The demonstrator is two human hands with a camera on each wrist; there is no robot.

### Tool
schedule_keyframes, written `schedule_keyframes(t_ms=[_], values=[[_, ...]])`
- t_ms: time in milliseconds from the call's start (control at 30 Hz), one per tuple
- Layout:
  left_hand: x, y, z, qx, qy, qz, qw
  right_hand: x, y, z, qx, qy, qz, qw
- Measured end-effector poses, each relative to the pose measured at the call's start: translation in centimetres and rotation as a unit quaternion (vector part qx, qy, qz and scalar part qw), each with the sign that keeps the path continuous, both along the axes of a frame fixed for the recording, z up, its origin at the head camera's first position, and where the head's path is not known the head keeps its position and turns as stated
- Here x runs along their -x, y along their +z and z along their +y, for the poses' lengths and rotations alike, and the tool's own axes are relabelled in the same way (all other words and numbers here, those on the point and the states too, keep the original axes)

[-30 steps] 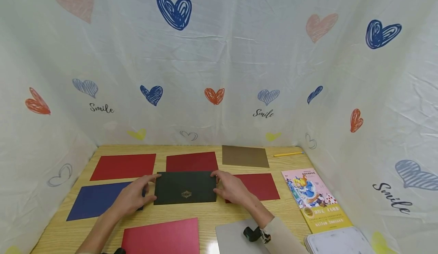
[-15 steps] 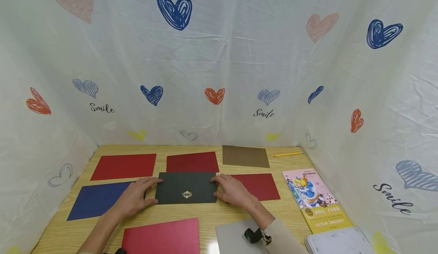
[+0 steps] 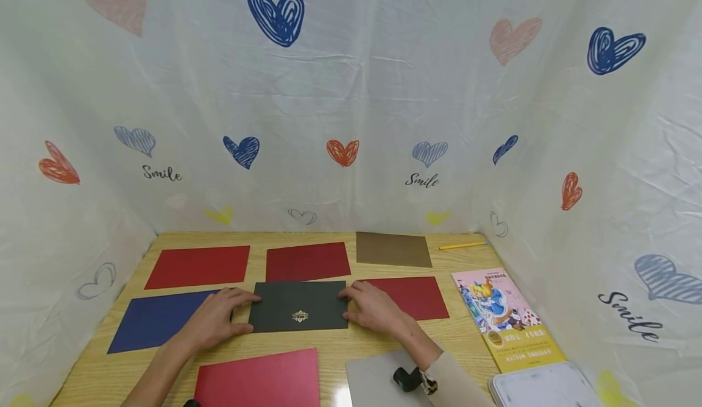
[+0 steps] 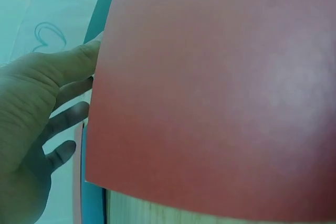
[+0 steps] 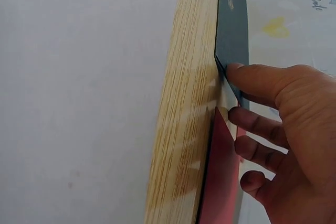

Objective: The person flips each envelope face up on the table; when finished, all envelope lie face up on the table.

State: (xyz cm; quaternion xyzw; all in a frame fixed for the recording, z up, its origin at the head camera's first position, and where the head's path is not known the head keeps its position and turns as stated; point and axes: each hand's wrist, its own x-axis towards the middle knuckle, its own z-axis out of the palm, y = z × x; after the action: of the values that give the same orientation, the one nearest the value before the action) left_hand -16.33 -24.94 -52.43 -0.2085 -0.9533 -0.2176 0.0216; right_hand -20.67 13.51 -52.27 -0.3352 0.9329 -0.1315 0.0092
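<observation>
A dark green card with a small gold emblem lies at the middle of the wooden table. My left hand holds its left edge, index finger near the upper corner and thumb near the lower one. On the right edge, my right hand grips it the same way. The right wrist view shows that thumb on the card, the other fingers loosely bent. A pink-red card fills most of the left wrist view, partly covering the left hand's fingertips.
Around it lie a bright red card, two dark red cards, a brown card, a blue card and a grey card. At right are a yellow pencil, a picture book and a white tin.
Both hands have brought the dark green card slightly toward the person, and a strip of table now shows between it and the dark red card behind. Its emblem faces the camera more brightly.
</observation>
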Motion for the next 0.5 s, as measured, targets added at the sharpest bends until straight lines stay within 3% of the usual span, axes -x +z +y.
schedule_keyframes(t_ms=[233, 500], values=[[-0.12, 0.03, -0.22, 0.018, -0.027, 0.016, 0.9993, -0.21, -0.27, 0.15, -0.004, 0.009, 0.000, 1.0000], [-0.24, 0.11, -0.28, 0.014, -0.034, 0.015, 0.9992, -0.22, -0.21, 0.16, -0.002, 0.008, -0.009, 0.9999]])
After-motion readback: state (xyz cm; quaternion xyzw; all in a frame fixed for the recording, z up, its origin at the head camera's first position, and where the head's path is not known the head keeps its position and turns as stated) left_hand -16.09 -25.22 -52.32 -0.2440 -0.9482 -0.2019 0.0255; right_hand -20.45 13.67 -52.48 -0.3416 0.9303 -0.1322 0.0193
